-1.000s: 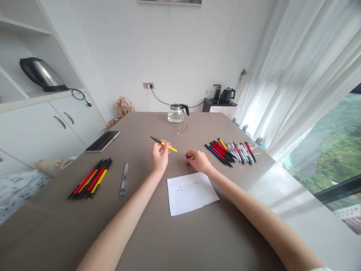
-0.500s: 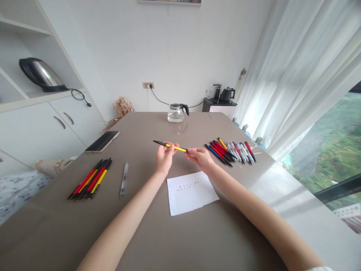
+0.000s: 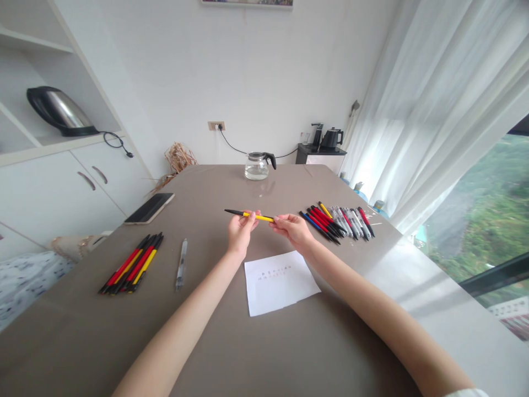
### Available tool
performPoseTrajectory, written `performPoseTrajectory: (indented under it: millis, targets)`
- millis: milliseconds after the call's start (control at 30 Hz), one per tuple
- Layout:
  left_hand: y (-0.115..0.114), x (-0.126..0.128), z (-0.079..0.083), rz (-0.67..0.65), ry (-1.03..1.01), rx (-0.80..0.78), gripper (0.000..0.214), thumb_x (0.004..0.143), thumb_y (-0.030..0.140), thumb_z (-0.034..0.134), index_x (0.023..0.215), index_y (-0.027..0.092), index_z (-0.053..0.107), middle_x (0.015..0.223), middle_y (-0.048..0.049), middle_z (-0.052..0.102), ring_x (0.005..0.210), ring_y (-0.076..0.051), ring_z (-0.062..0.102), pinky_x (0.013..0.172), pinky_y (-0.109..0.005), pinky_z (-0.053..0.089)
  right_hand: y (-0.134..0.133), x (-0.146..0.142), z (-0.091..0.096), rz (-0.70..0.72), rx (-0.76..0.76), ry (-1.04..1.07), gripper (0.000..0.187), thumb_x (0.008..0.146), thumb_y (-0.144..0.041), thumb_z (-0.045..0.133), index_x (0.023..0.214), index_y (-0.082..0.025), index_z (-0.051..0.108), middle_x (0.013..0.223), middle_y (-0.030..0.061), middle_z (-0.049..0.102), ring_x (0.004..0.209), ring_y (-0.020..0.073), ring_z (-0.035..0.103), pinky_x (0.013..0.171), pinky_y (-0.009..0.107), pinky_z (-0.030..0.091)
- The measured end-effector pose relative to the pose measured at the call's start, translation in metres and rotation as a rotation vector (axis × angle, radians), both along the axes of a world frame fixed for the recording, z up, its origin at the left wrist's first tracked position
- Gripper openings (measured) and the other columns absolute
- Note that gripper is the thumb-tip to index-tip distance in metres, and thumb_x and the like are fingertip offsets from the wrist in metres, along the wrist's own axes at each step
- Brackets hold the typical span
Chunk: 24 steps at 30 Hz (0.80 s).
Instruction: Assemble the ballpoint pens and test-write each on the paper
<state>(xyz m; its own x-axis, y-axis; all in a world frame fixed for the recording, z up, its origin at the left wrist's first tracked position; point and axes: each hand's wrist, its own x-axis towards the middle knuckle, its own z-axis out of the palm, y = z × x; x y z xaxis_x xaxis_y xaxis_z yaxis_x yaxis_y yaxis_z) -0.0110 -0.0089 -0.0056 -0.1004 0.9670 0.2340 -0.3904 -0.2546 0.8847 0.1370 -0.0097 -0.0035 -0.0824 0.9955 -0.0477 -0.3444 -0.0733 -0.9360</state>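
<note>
A yellow pen (image 3: 264, 218) held nearly level between two hands
Just past the paper (image 3: 283, 286), the left hand (image 3: 240, 234) pinches the barrel, fingers closed, while the right hand (image 3: 292, 229) grips the right-hand end, partly hiding it. Good handling likely means steadying the barrel, keeping both grips in one line and pressing gently. Farther off lie a pile of pens (image 3: 324, 220), then a glass jug (image 3: 257, 168).

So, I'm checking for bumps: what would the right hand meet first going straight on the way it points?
Probably the left hand, farther along the yellow pen both hold; depth is unclear.
</note>
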Motion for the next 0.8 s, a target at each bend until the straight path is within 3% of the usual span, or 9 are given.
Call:
performPoseTrajectory:
  millis: [400, 800]
  targets:
    - [0.002, -0.003, 0.000, -0.041, -0.057, -0.135, 0.027, 0.066, 0.032, 0.062, 0.083, 0.014, 0.052, 0.095, -0.0102, 0.062, 0.086, -0.016, 0.060, 0.083, -0.035, 0.044, -0.008, -0.004, 0.011, -0.102, 0.231, -0.145, 0.033, 0.055, -0.038, 0.068, 0.072, -0.015, 0.051, 0.071, 0.0050, 0.065, 0.073, 0.0182, 0.063, 0.062, 0.027, 0.051]
    - [0.002, -0.003, 0.000, -0.081, -0.119, -0.217, 0.025, 0.065, 0.035, 0.062, 0.074, 0.015, 0.052, 0.080, -0.0057, 0.064, 0.080, -0.015, 0.061, 0.081, -0.032, 0.046, -0.020, -0.009, 0.020, -0.210, 0.488, -0.492, 0.020, 0.068, -0.038, 0.057, 0.072, -0.019, 0.053, 0.084, 0.0041, 0.065, 0.075, 0.0154, 0.061, 0.068, 0.028, 0.049]
